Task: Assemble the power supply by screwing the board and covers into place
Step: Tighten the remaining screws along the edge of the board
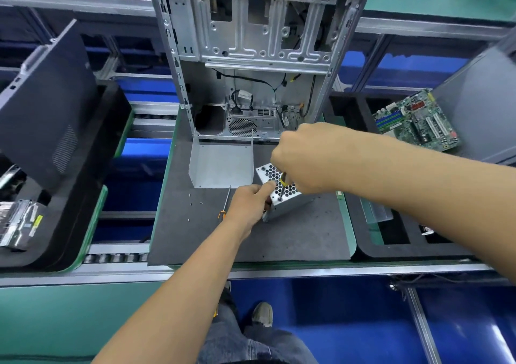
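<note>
Grey mat (pixel 293 235), right hand (pixel 304 157) hiding screwdriver (pixel 282 186) handle, power supply (pixel 282 196) half-covered

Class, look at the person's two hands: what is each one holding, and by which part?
The right hand grips a screwdriver by its handle. The left hand holds the metal power supply box by its near left end.
</note>
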`<state>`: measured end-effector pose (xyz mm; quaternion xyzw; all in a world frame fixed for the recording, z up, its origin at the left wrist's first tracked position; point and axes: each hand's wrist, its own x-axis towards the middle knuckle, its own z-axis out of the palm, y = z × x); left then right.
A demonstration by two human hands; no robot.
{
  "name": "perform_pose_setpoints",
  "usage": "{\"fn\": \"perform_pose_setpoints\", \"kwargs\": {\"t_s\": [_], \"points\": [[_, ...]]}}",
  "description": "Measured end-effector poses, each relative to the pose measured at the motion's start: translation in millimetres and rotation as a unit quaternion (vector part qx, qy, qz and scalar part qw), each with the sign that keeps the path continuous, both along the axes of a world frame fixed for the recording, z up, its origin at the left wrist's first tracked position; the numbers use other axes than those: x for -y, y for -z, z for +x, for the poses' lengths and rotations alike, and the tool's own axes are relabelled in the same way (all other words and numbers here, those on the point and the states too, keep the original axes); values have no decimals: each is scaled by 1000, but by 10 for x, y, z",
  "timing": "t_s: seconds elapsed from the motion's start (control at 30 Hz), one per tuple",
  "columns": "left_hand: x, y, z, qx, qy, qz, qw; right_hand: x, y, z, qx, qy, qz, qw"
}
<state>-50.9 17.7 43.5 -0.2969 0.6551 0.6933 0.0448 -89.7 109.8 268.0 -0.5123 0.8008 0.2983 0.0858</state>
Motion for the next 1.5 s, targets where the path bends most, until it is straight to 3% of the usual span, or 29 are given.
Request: {"fn": "perform_pose_setpoints", "kwargs": {"t_s": [0.1,0.3,0.4,0.53,0.6,0.67,0.77,0.83,0.93,1.1,1.23,1.37,1.5], "points": [[-5,-21,9,-7,-2,4,1000,44,38,-22,11,41,4,999],[-21,-28,28,-2,0,6,1000,-17,5,-158,131,226,-29,965],[-8,-19,12,-9,-8,11,1000,-151,41,-140,119,180,-24,976],[7,3,-22,-6,-14,-2,1000,-111,94,-53,29,-40,-13,999],[5,11,-22,2,-7,-2,1000,-66,71,-41,2,-75,-14,997],[2,11,-18,7,-3,-2,1000,-46,78,-37,2,-28,-27,999],[-8,-3,5,-1,-7,4,1000,-32,111,-73,36,135,-82,987],[-22,-9,13,-7,-9,12,1000,-37,105,-85,62,209,-65,974],[4,-38,0,0,-18,11,1000,-35,69,-19,67,164,11,984],[-8,-46,-5,1,-13,16,1000,-36,25,87,5,8,-31,999],[-1,-44,-3,8,-14,14,1000,-1,79,125,-9,19,-38,999],[-6,-53,-3,3,-19,19,1000,-24,89,105,33,108,-46,993],[11,-61,-6,6,-20,20,1000,-23,42,111,29,32,-50,998]]}}
